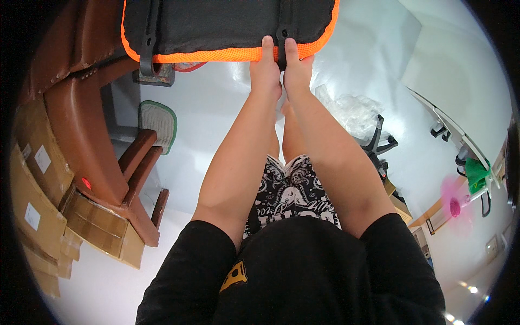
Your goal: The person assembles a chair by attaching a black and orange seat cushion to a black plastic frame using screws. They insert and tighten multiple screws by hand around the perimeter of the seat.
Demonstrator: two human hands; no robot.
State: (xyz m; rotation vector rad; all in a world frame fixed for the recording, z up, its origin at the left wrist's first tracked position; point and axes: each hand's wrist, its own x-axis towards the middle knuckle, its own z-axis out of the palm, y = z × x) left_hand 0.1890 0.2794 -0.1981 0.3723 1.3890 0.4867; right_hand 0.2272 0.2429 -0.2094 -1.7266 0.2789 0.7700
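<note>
A black padded cushion-like panel [216,27] with a bright orange mesh edge fills the top of the view, its far part cut off. Two black straps with slots cross it, a left strap [149,43] and a right strap [283,24]. Both arms reach straight out to the panel's near edge. My left hand [265,76] is closed on that edge just left of the right strap, thumb on top. Close beside it, my right hand [298,70] grips the edge and the strap's right side, its thumb also on top. The fingers underneath are hidden.
Brown leather-like seating [86,130] and cardboard boxes [38,184] stand at left, near a green-edged mat [160,124]. Crumpled clear plastic [349,111] and a black chair base [379,142] lie on the right. A pink fan [455,206] blurs at far right.
</note>
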